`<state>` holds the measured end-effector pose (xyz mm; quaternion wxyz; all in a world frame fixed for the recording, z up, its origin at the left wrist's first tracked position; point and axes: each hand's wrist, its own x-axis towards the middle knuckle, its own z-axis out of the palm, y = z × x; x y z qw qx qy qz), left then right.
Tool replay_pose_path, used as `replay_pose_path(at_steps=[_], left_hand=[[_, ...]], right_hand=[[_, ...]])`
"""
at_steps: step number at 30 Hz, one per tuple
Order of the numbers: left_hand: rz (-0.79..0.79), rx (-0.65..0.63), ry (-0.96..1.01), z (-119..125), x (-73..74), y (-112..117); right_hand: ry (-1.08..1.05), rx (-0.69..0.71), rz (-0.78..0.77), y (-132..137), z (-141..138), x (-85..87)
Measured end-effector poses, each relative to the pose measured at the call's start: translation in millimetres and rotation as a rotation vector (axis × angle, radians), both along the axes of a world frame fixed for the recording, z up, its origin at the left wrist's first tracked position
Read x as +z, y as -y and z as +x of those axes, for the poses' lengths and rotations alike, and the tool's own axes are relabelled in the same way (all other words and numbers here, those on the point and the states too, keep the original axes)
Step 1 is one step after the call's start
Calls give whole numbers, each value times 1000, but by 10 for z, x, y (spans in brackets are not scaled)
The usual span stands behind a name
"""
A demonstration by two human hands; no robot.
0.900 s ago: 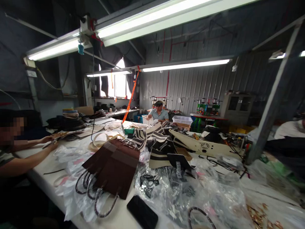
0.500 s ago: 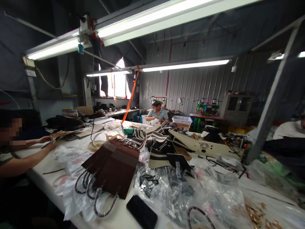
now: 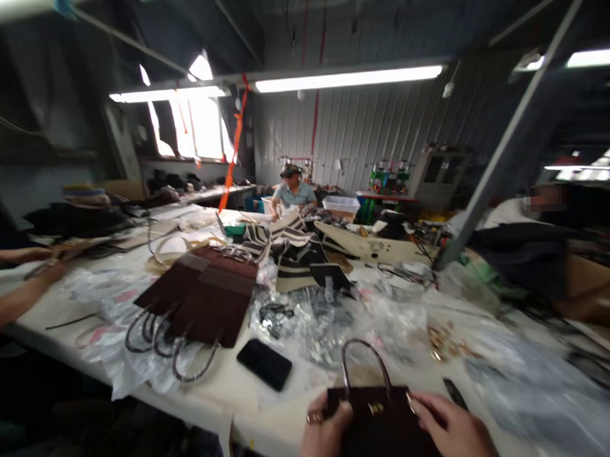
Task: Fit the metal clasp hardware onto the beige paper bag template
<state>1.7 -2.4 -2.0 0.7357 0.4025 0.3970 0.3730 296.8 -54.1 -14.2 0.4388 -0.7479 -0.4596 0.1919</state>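
Observation:
A dark brown handbag (image 3: 379,429) with gold hardware on its front stands upright at the bottom of the view, its arched handle pointing away from me. My left hand (image 3: 325,431) grips its left upper edge, the thumb lying on the front. A gold-coloured piece shows at those fingers; whether it is a ring or bag hardware I cannot make out. At the right upper corner, my right hand (image 3: 449,427) pinches the bag beside a small gold fitting. The bag's lower part is cut off by the frame.
Brown bag panels with handles (image 3: 207,295) lie left of a black phone (image 3: 264,363). Clear plastic wrap (image 3: 333,321) covers the middle; gold fittings (image 3: 446,340) lie to the right. Another person's arms (image 3: 22,292) reach in at left. A person (image 3: 294,192) sits at the far side.
My view has tilted down and shifted right. Both hands and the handbag body have come into view; earlier only the handbag's handle showed at the bottom edge.

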Motion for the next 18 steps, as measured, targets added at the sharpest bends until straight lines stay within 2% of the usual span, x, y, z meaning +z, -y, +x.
replay_pose_path(at_steps=[2, 4, 9, 15, 18], left_hand=[[33, 12, 121, 38, -58, 37], [18, 20, 138, 74, -143, 34], [28, -5, 107, 96, -294, -36], [50, -19, 85, 120, -249, -44], [43, -27, 83, 150, -228, -38]], right_hand=[[112, 67, 23, 94, -93, 186], [177, 85, 28, 120, -146, 270], [212, 76, -17, 173, -127, 252], [151, 55, 5, 192, -127, 258], [220, 84, 22, 156, -127, 248]])
